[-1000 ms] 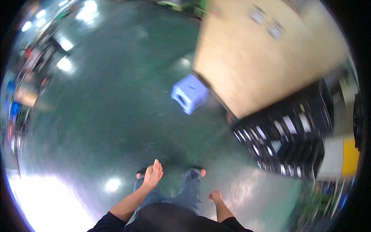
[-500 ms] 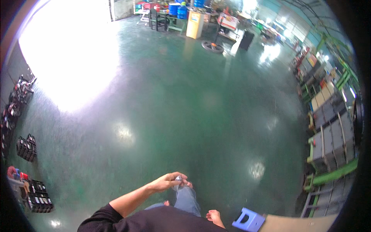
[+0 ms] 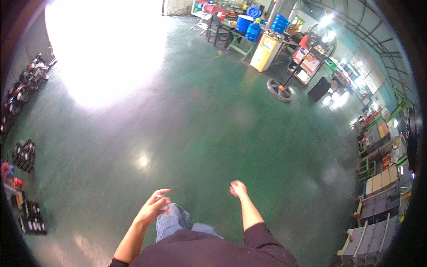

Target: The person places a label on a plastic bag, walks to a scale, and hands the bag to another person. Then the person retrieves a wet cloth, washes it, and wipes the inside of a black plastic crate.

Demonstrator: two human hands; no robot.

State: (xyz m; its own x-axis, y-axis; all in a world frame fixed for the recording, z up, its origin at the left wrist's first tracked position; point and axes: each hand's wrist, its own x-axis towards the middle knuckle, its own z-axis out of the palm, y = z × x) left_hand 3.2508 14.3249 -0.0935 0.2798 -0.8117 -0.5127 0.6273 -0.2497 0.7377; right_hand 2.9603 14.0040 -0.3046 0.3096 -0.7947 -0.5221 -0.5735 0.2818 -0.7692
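Observation:
My left hand [image 3: 154, 208] is in front of my body at the lower middle, its fingers curled round a small clear, shiny thing [image 3: 160, 196]. The fingers cover most of that thing, and I cannot make out its kind. To the right, my right hand [image 3: 239, 188] reaches forward over the green floor [image 3: 204, 147]. Its fingers are loosely curled in, and nothing shows in them. Below the hands are my legs in blue jeans [image 3: 171, 221].
Black crates [image 3: 33, 218] stand at the left, below parked motorbikes [image 3: 29, 84]. Far ahead are a yellow-and-white cabinet [image 3: 265, 52], blue water containers [image 3: 253, 32] and a standing fan [image 3: 279, 90] on a round base. Grey panels on green frames [image 3: 372, 236] line the right side.
My view has turned and moved forward over the floor. My left hand now appears further left, and my right arm has swung forward. The blue stool at the lower right has left the view.

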